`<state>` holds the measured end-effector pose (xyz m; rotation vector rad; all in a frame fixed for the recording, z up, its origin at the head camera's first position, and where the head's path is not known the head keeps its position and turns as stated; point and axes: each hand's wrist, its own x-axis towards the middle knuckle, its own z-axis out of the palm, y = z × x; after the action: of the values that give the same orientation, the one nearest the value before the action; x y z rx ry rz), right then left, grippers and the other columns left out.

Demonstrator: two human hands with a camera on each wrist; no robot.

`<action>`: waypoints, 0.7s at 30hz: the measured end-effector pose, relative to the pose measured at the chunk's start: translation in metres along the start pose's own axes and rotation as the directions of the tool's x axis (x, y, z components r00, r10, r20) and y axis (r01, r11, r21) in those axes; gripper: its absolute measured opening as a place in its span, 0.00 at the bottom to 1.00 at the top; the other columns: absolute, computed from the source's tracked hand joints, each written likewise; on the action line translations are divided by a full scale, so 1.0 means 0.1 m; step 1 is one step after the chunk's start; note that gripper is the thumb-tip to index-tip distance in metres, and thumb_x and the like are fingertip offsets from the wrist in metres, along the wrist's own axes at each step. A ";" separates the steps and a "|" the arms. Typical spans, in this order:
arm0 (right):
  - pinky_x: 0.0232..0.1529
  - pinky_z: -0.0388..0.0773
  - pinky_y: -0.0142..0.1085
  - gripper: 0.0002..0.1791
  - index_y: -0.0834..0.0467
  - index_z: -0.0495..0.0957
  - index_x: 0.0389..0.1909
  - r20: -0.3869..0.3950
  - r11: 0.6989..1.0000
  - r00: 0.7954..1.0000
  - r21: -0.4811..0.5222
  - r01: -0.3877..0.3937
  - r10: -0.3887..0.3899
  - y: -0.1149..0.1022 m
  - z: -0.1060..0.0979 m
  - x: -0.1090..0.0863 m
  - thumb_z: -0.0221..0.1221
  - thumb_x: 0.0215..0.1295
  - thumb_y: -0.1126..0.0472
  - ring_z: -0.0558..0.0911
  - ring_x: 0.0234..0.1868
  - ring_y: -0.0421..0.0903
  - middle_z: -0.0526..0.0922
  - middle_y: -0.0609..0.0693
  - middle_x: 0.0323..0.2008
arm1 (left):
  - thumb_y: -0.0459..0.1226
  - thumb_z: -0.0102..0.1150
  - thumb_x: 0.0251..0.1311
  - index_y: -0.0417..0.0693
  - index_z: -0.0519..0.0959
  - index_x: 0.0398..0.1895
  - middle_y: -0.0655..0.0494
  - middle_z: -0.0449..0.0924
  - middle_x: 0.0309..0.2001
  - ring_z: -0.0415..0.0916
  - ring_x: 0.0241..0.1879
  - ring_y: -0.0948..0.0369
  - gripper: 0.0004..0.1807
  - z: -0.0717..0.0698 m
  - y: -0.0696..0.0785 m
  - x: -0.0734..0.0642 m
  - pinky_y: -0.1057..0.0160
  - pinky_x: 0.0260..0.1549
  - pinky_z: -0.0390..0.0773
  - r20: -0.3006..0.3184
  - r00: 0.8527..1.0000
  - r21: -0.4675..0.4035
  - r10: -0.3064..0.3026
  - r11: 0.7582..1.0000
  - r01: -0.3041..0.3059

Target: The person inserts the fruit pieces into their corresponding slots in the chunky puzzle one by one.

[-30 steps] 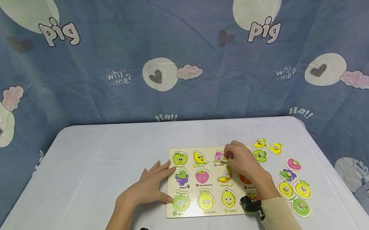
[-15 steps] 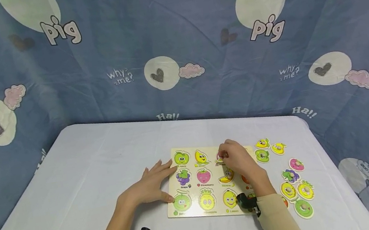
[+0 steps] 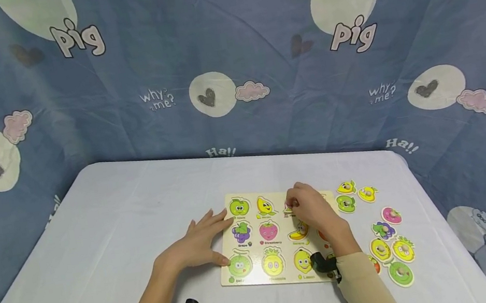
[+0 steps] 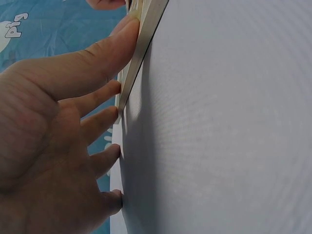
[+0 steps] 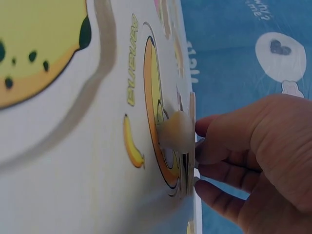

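Note:
A wooden fruit puzzle board (image 3: 287,247) lies on the table, printed with rows of smiling fruit. My left hand (image 3: 195,245) rests at its left edge, fingers spread; in the left wrist view the thumb (image 4: 109,48) presses the board's rim. Over the board's top row, at the peach spot, my right hand (image 3: 313,213) pinches a thin puzzle piece (image 5: 192,107). That piece stands edge-on in the right wrist view, so its picture is hidden. Just below it, the banana piece (image 3: 299,231) with its round knob (image 5: 176,132) sits on the board.
Right of the board lie several loose knobbed pieces, among them a green apple (image 3: 346,204), grapes (image 3: 384,230), a pineapple (image 3: 403,249) and a green melon (image 3: 400,273). A blue patterned cloth (image 3: 225,33) hangs behind the white table (image 3: 137,204).
My right hand has moved slightly left, covering more of the peach spot. An orange-red piece beside the right sleeve has come into sight. My left hand keeps its place on the board.

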<state>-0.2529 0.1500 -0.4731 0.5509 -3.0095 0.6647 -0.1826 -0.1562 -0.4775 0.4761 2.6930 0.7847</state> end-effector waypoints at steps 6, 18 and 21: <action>0.37 0.71 0.35 0.09 0.51 0.83 0.30 0.010 1.000 1.000 0.010 0.003 -0.003 0.00 0.00 0.01 0.61 0.61 0.69 0.70 0.32 0.43 0.73 0.45 0.29 | 0.48 0.80 0.38 0.57 0.65 0.74 0.56 0.51 0.80 0.37 0.81 0.48 0.54 0.00 0.00 0.00 0.32 0.75 0.36 0.000 1.000 -0.002 0.000 1.000 0.000; 0.37 0.71 0.36 0.09 0.51 0.83 0.29 0.010 1.000 1.000 0.012 -0.011 0.011 0.01 0.02 0.00 0.61 0.61 0.69 0.70 0.32 0.43 0.74 0.45 0.30 | 0.49 0.80 0.37 0.58 0.65 0.74 0.56 0.51 0.80 0.37 0.81 0.48 0.55 0.01 -0.01 0.00 0.32 0.74 0.36 0.001 1.000 -0.003 -0.004 1.000 0.004; 0.38 0.72 0.36 0.09 0.51 0.83 0.30 0.009 1.000 1.000 0.011 -0.011 0.011 0.01 0.02 0.00 0.61 0.61 0.69 0.71 0.32 0.43 0.74 0.45 0.30 | 0.49 0.80 0.38 0.57 0.64 0.75 0.56 0.51 0.80 0.37 0.81 0.48 0.55 0.01 0.00 -0.01 0.32 0.74 0.36 0.001 1.000 -0.007 0.001 1.000 -0.001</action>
<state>-0.2527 0.1502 -0.4753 0.5396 -3.0212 0.6813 -0.1816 -0.1563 -0.4785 0.4756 2.6886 0.7932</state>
